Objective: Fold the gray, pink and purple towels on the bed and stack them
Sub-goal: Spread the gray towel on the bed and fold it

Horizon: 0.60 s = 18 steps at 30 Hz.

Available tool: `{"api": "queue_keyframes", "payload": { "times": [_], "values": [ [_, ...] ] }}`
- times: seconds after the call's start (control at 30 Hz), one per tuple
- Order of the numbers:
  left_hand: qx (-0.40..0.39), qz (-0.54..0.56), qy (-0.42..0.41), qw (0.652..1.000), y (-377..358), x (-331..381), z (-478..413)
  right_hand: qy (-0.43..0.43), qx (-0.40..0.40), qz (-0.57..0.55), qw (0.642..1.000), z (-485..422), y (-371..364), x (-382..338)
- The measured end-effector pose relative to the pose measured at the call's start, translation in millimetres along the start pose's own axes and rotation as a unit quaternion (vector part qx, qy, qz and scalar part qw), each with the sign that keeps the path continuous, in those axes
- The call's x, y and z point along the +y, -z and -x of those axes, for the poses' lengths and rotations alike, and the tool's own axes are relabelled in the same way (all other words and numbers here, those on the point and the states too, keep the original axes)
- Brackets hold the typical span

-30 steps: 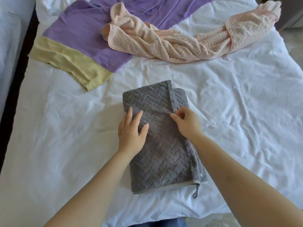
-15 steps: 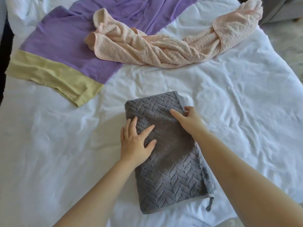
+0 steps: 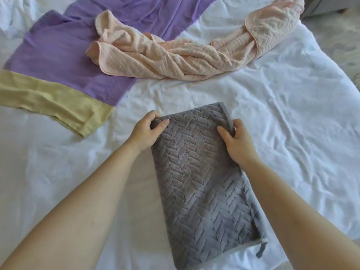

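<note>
The gray towel (image 3: 204, 182) lies folded into a long rectangle in the middle of the bed (image 3: 282, 133), with wrinkled white sheet showing on both of its long sides. The bed's right edge curves down the right of the view, with floor (image 3: 342, 47) beyond it, well apart from the towel. The towel's long axis runs away from the person and leans a little, so the far short edge sits further left than the near one. A small hanging loop (image 3: 260, 250) dangles at the near right corner. Both hands are at the far end. The left hand (image 3: 146, 131) grips the far left corner, thumb on top and fingers curled round the edge. The right hand (image 3: 237, 141) pinches the far right corner, thumb laid on the top face and fingers wrapped round the bound edge. The rest of the towel stretches back between the two forearms towards the person. Beyond it, apart from it, the pink towel (image 3: 185, 61) lies crumpled in a long twisted arc across the sheet. Its left end rests on the purple towel (image 3: 68, 61), which is spread flat at the far left. The purple towel's yellow band (image 3: 48, 100) is its nearest edge, just left of the left hand.
</note>
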<state>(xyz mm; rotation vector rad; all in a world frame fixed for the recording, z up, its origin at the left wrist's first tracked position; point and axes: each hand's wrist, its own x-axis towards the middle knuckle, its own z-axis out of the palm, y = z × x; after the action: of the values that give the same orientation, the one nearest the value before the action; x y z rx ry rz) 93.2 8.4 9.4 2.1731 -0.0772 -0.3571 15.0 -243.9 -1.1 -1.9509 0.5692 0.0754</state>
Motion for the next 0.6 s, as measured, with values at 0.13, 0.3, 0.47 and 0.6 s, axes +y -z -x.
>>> {"api": "queue_keyframes", "payload": {
  "times": [0.13, 0.3, 0.47, 0.6],
  "values": [
    [0.069, -0.236, 0.0, 0.969, -15, -17, -8, -0.03, -0.013, 0.124, 0.992, -19, -15, 16],
    [0.161, -0.335, -0.104, 0.923, -32, -18, 9, -0.032, -0.008, 0.153, 0.988, -17, -23, 29],
    [0.002, -0.406, -0.223, 0.886, -68, 2, 41, -0.043, -0.046, 0.076, 0.995, 23, 1, 34],
    [-0.032, -0.45, -0.124, 0.884, -96, -3, 51, -0.063, -0.078, 0.113, 0.988, 74, 26, 42]
  ]
}}
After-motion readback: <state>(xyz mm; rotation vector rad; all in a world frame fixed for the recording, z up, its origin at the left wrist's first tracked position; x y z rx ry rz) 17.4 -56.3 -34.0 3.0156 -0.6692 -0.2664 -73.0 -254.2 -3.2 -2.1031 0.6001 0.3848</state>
